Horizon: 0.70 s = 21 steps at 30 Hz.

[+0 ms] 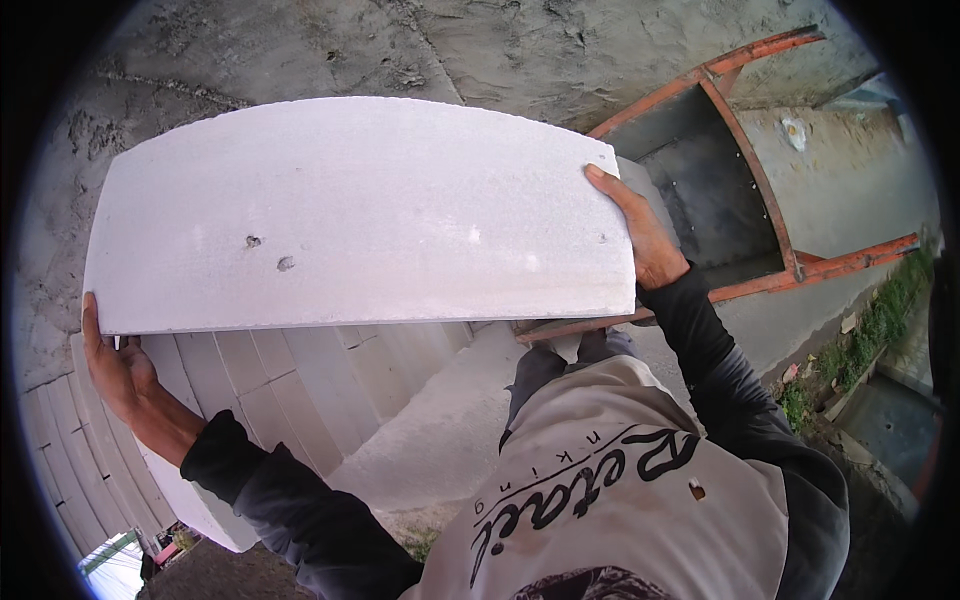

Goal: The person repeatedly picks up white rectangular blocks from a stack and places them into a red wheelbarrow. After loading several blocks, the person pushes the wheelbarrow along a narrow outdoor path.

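A large white lightweight concrete block (370,200) is held up in front of me between both hands, its broad face turned toward me. Two small pits mark that face. My left hand (125,378) grips the block's lower left corner, with the thumb up along the edge and the other fingers partly hidden. At the opposite end, my right hand (642,232) clasps the right edge, thumb on the near face and fingers out of sight behind. Below and behind the block lies a stack of similar pale blocks (285,375), partly covered by it.
To the right stands an orange-framed metal cart (752,170) with a dark tray and long handles; a pale block's edge (650,195) shows inside it. Rough grey cement ground (300,50) spreads beyond. Weeds (870,335) grow along the right edge.
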{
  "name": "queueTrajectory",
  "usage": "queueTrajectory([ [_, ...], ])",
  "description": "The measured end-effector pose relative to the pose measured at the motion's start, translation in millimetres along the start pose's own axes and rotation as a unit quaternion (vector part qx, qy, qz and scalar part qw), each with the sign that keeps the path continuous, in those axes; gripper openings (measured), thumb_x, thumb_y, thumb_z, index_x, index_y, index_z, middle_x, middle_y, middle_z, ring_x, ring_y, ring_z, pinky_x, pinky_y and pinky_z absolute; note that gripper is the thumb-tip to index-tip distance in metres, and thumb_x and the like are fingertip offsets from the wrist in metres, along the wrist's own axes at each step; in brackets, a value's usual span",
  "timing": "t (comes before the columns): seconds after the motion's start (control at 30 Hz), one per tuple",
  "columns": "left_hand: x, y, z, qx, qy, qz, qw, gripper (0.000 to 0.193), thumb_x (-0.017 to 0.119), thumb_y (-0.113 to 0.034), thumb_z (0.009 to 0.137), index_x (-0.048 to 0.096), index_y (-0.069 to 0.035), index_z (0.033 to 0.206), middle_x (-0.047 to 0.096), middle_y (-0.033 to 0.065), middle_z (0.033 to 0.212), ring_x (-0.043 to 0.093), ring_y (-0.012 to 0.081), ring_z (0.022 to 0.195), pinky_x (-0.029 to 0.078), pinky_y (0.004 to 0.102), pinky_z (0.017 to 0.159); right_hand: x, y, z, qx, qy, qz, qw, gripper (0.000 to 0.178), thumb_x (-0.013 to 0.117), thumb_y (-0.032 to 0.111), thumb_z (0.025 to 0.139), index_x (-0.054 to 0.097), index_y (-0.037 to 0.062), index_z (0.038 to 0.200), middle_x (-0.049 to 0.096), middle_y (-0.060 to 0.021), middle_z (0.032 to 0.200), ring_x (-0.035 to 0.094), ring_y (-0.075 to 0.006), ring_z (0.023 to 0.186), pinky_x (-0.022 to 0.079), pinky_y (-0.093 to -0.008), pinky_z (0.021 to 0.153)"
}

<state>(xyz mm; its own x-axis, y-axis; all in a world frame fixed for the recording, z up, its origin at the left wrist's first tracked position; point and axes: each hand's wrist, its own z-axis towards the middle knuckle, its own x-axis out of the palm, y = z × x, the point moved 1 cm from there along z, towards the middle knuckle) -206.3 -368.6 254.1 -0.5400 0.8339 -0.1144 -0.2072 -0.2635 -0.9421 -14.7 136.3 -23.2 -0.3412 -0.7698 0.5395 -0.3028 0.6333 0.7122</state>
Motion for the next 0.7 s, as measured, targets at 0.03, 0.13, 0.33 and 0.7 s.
queueTrajectory([
  [0.03, 29, 14, -21, -0.007, 0.01, -0.014, 1.0, 0.065, 0.081, -0.031, 0.091, 0.058, 0.014, 0.131, 0.06, 0.024, 0.135, 0.053, 0.0314, 0.131, 0.035, 0.0449, 0.117, -21, 5, -4, -0.015, -0.045, -0.013, 0.999, 0.093, 0.067, 0.053, 0.095, 0.033, -0.0114, 0.153, 0.053, -0.0286, 0.133, 0.056, -0.0338, 0.128, 0.051, -0.037, 0.097],
  [0.13, 77, 40, -86, -0.023, 0.027, -0.026, 0.999, 0.063, 0.08, -0.028, 0.091, 0.058, 0.013, 0.133, 0.061, 0.0226, 0.132, 0.057, 0.0315, 0.126, 0.04, 0.0453, 0.111, -66, 19, -27, -0.024, -0.102, -0.017, 0.994, 0.09, 0.067, 0.054, 0.094, 0.038, -0.0106, 0.15, 0.057, -0.0259, 0.127, 0.06, -0.0294, 0.12, 0.051, -0.0337, 0.092],
  [0.33, 153, 166, -172, -0.206, 0.05, -0.056, 0.976, 0.044, 0.081, -0.021, 0.09, 0.064, 0.006, 0.12, 0.068, 0.016, 0.115, 0.066, 0.028, 0.108, 0.049, 0.0452, 0.101, -165, 23, -57, 0.015, -0.196, -0.034, 0.98, 0.077, 0.068, 0.05, 0.094, 0.051, -0.0069, 0.142, 0.063, -0.018, 0.116, 0.064, -0.0233, 0.107, 0.051, -0.0313, 0.088],
  [0.7, 147, 403, -341, -0.481, 0.008, 0.11, 0.87, 0.055, 0.082, -0.027, 0.088, 0.058, -0.003, 0.13, 0.068, 0.0126, 0.124, 0.069, 0.0287, 0.107, 0.056, 0.0518, 0.088, -265, 2, -52, 0.082, -0.191, -0.109, 0.972, 0.051, 0.063, 0.042, 0.098, 0.063, -0.0022, 0.123, 0.066, -0.0102, 0.107, 0.063, -0.017, 0.097, 0.05, -0.0305, 0.084],
])
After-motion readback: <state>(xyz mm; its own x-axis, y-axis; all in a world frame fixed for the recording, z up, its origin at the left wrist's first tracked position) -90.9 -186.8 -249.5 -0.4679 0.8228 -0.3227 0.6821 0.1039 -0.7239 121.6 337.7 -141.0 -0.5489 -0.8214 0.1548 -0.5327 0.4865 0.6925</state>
